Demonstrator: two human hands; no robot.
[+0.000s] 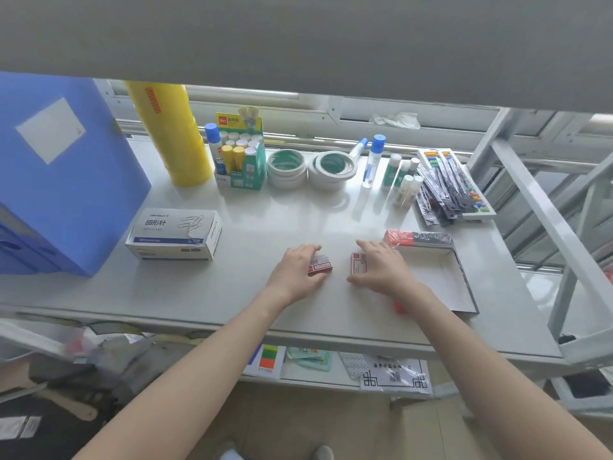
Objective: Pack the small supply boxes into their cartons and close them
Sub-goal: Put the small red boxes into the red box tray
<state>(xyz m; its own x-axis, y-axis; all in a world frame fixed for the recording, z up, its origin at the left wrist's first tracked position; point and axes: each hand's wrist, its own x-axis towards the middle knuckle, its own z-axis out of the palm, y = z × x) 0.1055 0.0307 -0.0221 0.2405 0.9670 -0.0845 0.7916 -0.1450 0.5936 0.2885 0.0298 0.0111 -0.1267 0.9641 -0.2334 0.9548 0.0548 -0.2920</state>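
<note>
Two small red-and-white supply boxes lie on the white table near its front middle. My left hand (297, 272) rests on the left small box (321, 264), fingers curled around it. My right hand (381, 265) covers the right small box (358, 264) and grips it. Just right of my right hand lies an open, flat white carton (441, 277) with dark edges and a red-and-black flap at its far end. A closed white paper-clip carton (175, 234) sits to the left.
A blue file box (59, 174) and yellow tape rolls (172, 134) stand at the back left. Glue sticks in a green display (242, 154), white tape rolls (308, 167), glue bottles (373, 161) and a tray of packaged items (454, 184) line the back. A metal frame (547, 227) borders the right.
</note>
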